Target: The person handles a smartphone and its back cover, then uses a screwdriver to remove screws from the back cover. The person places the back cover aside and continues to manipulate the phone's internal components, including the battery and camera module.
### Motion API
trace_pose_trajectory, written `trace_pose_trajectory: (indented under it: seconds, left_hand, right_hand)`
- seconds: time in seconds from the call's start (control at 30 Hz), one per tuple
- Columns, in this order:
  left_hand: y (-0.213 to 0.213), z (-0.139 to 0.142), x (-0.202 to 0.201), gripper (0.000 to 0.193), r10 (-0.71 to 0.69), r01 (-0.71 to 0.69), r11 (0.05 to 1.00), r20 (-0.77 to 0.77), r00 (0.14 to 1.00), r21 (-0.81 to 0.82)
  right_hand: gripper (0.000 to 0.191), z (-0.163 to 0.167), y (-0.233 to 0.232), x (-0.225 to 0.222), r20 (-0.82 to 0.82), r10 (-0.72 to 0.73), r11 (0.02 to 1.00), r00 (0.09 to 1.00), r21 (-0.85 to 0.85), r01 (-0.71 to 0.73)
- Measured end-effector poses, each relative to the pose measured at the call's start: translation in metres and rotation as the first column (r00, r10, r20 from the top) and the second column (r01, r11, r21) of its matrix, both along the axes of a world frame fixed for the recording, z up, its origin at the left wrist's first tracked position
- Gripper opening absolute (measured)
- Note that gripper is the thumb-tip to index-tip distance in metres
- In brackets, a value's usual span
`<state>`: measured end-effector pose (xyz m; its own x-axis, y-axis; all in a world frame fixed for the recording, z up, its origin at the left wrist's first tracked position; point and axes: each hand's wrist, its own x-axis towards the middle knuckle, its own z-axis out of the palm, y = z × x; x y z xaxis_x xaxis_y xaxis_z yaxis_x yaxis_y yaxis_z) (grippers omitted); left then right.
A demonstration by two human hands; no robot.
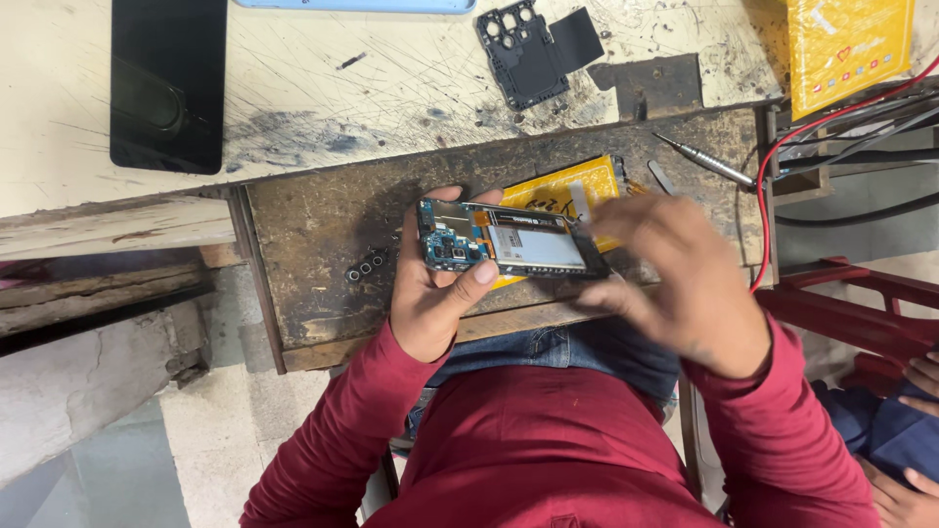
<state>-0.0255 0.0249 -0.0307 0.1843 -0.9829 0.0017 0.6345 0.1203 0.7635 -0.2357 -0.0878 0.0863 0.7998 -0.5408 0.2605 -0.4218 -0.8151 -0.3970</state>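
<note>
I see no containers w/ contents. Left hand (435,293) grips the phone (509,242) above the bench (323,225), fingers closed round its end. Phone's back is off: blue board, silver battery exposed. Right hand (685,284) pinches its other end, blurred.

Bare wood left of hands; screwdriver (702,160), red wire (773,156) probably crowd right.

Black phone (167,83) face-down on scratched bench (391,78); black camera-frame cover (523,51) near top; yellow packet (849,49) top right; screwdriver (704,161); red wire (782,147).
</note>
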Motion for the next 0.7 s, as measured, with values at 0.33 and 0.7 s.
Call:
trace_pose_trajectory:
  seconds: [0.33,0.7]
  left_hand:
    - [0.001,0.008,-0.004,0.068,0.01,-0.009,0.998,-0.015,1.0,0.059]
    - [-0.009,0.026,0.017,0.063,-0.233,0.0,0.89,0.453,0.86,0.456]
  right_hand:
    - [0.036,-0.027,0.014,0.009,0.114,-0.031,0.947,0.993,-0.314,0.066]
    - [0.03,-0.039,0.003,0.006,0.096,-0.062,0.953,0.993,-0.289,0.087]
